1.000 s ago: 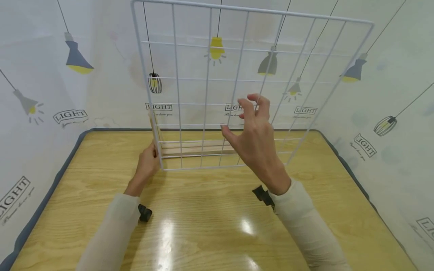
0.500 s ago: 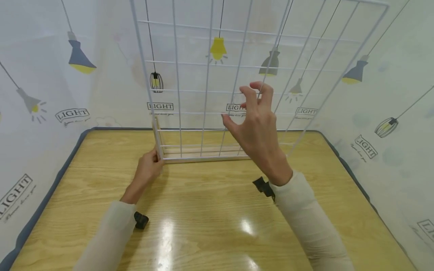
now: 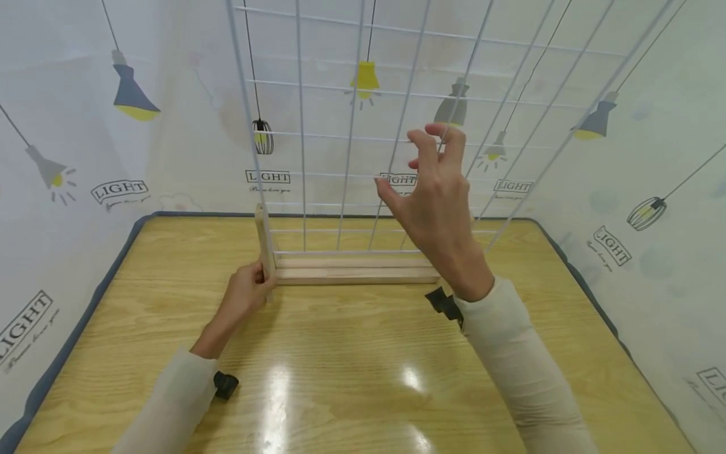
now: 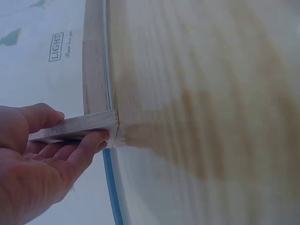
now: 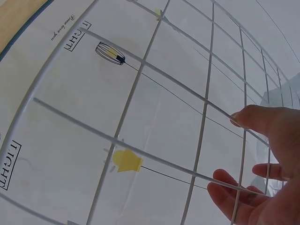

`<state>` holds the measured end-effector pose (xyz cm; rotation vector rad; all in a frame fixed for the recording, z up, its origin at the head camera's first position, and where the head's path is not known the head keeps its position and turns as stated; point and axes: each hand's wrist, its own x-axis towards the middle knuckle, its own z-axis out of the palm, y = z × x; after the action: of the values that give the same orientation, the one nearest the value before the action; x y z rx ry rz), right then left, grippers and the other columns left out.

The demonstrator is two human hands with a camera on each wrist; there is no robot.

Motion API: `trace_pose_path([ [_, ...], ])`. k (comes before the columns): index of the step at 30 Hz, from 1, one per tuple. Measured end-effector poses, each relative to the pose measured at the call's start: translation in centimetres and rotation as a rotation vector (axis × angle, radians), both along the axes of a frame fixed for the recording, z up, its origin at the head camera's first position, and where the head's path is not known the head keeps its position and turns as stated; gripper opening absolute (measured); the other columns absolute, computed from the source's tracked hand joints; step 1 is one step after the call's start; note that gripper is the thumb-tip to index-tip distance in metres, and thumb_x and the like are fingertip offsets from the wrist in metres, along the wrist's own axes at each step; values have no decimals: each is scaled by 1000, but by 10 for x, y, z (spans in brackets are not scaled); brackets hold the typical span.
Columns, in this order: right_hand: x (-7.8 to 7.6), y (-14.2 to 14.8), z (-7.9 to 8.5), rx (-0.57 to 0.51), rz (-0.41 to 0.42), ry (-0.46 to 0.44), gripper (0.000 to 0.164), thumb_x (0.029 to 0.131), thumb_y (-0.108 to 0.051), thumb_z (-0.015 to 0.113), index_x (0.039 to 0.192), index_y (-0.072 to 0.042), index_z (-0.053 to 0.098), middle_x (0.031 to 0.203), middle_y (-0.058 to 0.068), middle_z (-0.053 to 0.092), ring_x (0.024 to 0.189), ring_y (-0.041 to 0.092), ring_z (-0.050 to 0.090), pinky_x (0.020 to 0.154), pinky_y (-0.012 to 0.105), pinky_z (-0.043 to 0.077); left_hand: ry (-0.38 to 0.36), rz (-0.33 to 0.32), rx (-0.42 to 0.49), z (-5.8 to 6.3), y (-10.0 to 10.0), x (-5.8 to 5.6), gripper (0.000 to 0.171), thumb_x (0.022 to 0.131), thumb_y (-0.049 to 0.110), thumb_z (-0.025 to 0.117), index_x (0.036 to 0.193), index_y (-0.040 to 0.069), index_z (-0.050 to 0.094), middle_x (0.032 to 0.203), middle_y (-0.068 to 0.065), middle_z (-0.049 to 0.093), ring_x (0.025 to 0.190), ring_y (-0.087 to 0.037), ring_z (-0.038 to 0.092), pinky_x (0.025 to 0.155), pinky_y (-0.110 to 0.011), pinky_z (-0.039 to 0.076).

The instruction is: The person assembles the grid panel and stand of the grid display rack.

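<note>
In the head view my right hand [image 3: 439, 208] grips the wires of a white wire grid panel [image 3: 301, 134], thumb on one side and bent fingers on the other. The panel stands tilted, its lower edge overlapping a low wooden stand [image 3: 351, 274] in this view. My left hand [image 3: 244, 290] holds the upright wooden side piece [image 3: 263, 243] at the stand's left end, low down. Close up in the left wrist view, thumb and fingers pinch this wooden piece [image 4: 89, 124] from both faces. The right wrist view has the grid [image 5: 206, 101] running between thumb and fingers.
The stand rests on a wood-grain table [image 3: 340, 353] with a dark blue border at its back and sides. White walls [image 3: 187, 157] printed with hanging lamps rise close behind and beside it. Black camera mounts [image 3: 227, 384] sit on both wrists.
My right hand has lifted the grid, so its lower edge is higher and its top runs out of view. My left hand has drawn the wooden stand nearer to me.
</note>
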<state>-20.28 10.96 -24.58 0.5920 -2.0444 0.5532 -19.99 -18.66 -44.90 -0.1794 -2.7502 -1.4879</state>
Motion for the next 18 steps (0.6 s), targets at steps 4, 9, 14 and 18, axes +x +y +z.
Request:
trace_pose_path([
  [4,-1,0,3,7,-4,-6,57,82,-22,80,124,5,52,129,24,44,85,30,68,63,34,60,14,-6,-3,0,4,11,52,100,7,55,146,-10,38,122,-34,61,108,-43,66,74,-40,58],
  [9,0,-1,7,7,-1,-25,59,82,-23,80,125,5,52,130,24,43,86,31,68,63,35,59,23,-26,18,1,9,24,52,100,5,53,146,-12,36,124,-36,60,111,-44,64,76,-41,59],
  [14,-3,-5,11,-2,25,-16,59,82,-22,81,124,5,51,129,25,43,85,30,67,62,34,58,24,-26,32,1,9,32,51,99,4,53,145,-12,39,125,-35,59,113,-42,63,73,-33,57],
  [18,-6,-9,14,-4,33,0,58,81,-21,81,124,5,52,128,25,44,84,29,66,61,33,58,26,-14,18,0,8,35,49,98,4,54,142,-13,43,122,-34,61,110,-42,65,70,-30,57],
])
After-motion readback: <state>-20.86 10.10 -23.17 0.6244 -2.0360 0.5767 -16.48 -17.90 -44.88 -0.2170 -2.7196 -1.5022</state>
